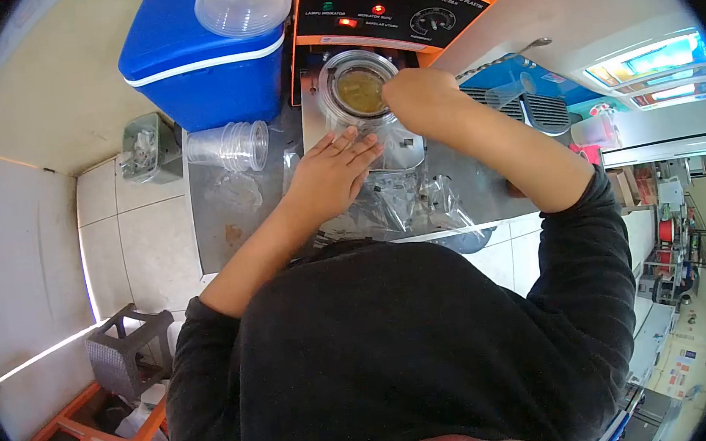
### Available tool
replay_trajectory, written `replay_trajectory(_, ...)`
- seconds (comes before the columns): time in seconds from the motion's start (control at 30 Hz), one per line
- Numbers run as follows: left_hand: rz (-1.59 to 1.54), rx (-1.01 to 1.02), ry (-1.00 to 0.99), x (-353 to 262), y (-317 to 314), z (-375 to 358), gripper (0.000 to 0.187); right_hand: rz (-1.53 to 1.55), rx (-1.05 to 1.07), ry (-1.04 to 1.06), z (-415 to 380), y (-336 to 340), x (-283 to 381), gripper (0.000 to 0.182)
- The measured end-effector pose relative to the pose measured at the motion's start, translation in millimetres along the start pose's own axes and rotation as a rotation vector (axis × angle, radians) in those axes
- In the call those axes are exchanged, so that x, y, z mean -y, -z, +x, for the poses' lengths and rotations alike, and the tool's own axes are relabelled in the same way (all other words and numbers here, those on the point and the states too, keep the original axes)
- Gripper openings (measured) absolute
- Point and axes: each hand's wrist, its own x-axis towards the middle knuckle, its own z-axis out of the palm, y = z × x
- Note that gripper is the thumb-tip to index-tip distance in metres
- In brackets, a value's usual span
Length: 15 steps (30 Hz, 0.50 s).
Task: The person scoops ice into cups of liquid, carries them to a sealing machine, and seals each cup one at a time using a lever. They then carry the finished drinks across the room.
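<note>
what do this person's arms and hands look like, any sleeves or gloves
Both arms wear dark charcoal long sleeves pushed up, so the forearms are bare. The left hand and right hand are bare: no gloves. No rings, watch or bracelet can be made out.

Bright daylight, heavy fisheye edge distortion

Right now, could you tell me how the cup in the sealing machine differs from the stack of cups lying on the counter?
The cup in the machine stands upright and holds a brownish drink; the stacked cups lie on their side, with nothing in them. The cup in the machine is single, with the right hand at its rim; the stacked cups are nested together and untouched. Both are clear plastic.
</note>
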Motion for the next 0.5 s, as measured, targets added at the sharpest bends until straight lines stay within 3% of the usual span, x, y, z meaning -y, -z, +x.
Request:
replay_trajectory(0.13,0.007,0.022,0.007,-1.7,3.1,1.5,0.045,-0.003,0.037,-0.035,-0.3,4.3,3.8,0.017)
replay_trajectory(0.37,0.087,0.055,0.028,-8.5,7.4,2.7,0.046,0.03,-0.176,-0.084,-14.5,14.0,-57.3,0.014)
replay_trajectory(0.5,0.154,0.309,0.082,-31.4,42.6,27.4,0.047,0.146,-0.299,0.0,-26.4,11.3,-47.5,0.012)
